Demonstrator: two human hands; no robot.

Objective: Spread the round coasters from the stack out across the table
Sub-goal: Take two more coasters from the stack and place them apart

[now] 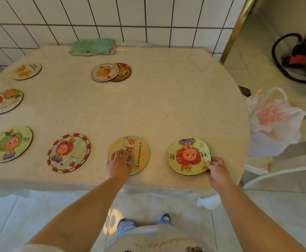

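Round cartoon coasters lie across the cream table (148,106). My left hand (118,165) rests flat on the tan coaster (139,151) near the front edge. My right hand (216,170) pinches the lower right rim of the yellow coaster (188,155). A red-rimmed coaster (68,153) and a green-character coaster (10,144) lie to the left. Two more coasters (3,101) (26,70) run up the left side. At the back, the small remaining stack shows a pale coaster (105,72) overlapping a brown one (125,70).
A folded green cloth (92,46) lies at the table's back edge against the tiled wall. A white plastic bag (274,122) sits on a white chair beside the table's right edge. A hose and red device (294,59) stand on the floor far right.
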